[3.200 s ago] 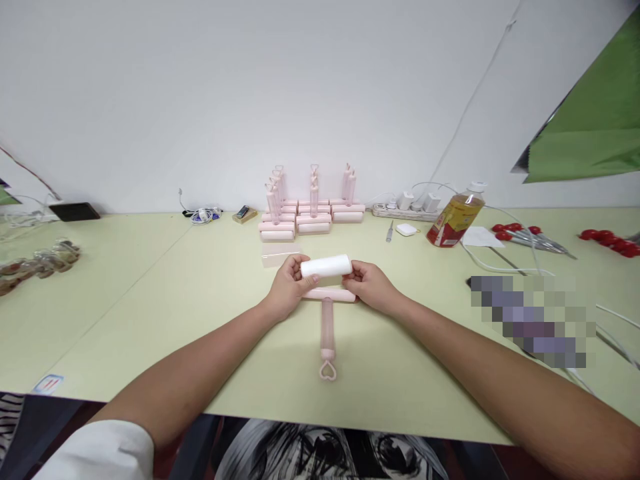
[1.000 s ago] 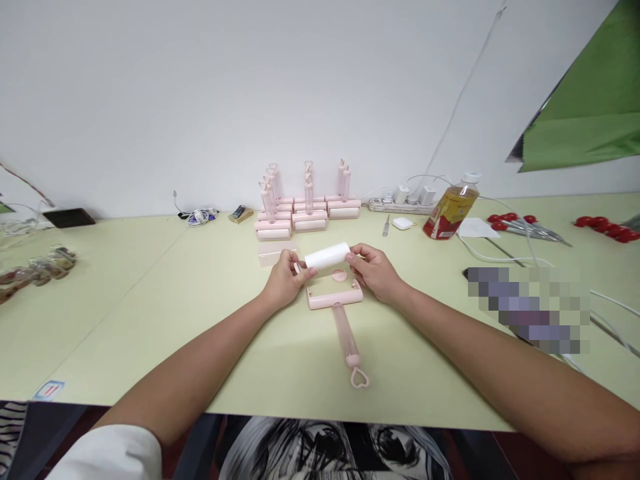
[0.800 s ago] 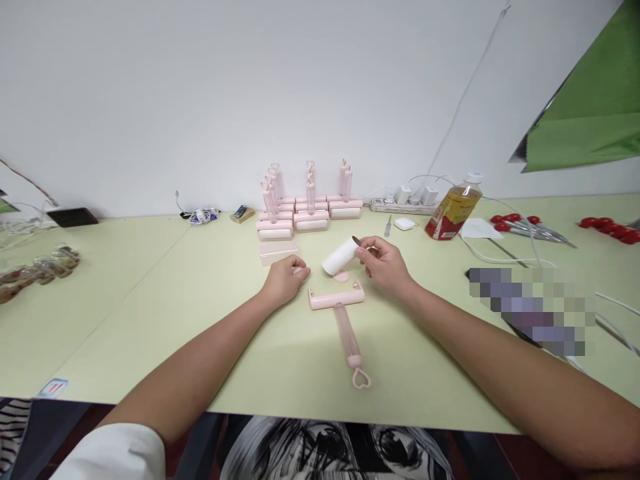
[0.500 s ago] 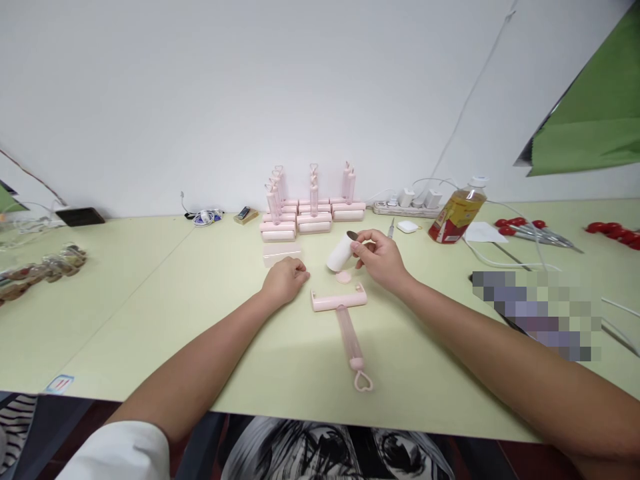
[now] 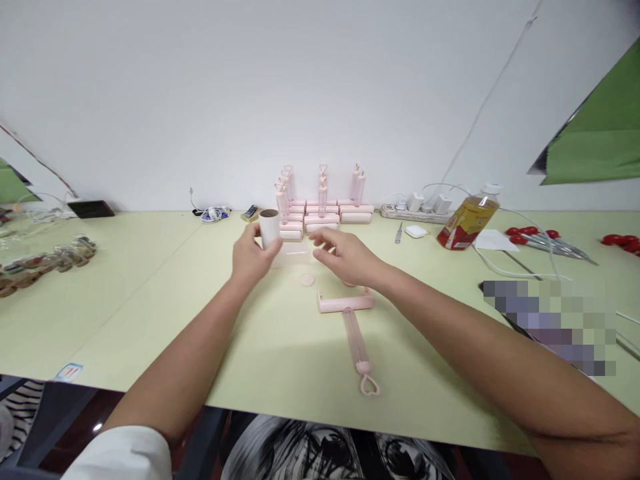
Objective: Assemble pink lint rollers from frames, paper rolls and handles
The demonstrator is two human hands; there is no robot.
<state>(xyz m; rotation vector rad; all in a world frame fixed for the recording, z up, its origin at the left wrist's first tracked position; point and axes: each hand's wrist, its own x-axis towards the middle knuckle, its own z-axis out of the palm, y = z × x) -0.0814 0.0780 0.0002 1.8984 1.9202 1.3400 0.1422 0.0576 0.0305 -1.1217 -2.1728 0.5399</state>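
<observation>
Pinches white lint-roller refill [image 5: 271,232] upright with left hand [image 5: 251,259] fingers, apparently for access through open core; poises right hand [image 5: 350,257] with loosely spread fingers; beyond counter's [image 5: 150,313] front edge, pink lint-roller handle [image 5: 356,337] lying flat, presumably for easy reach.

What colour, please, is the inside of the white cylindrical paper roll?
Brown; the roll's inner wall shows best in the head view.

Left hand [image 5: 253,256] curled — right hand [image 5: 345,256] loose
</observation>
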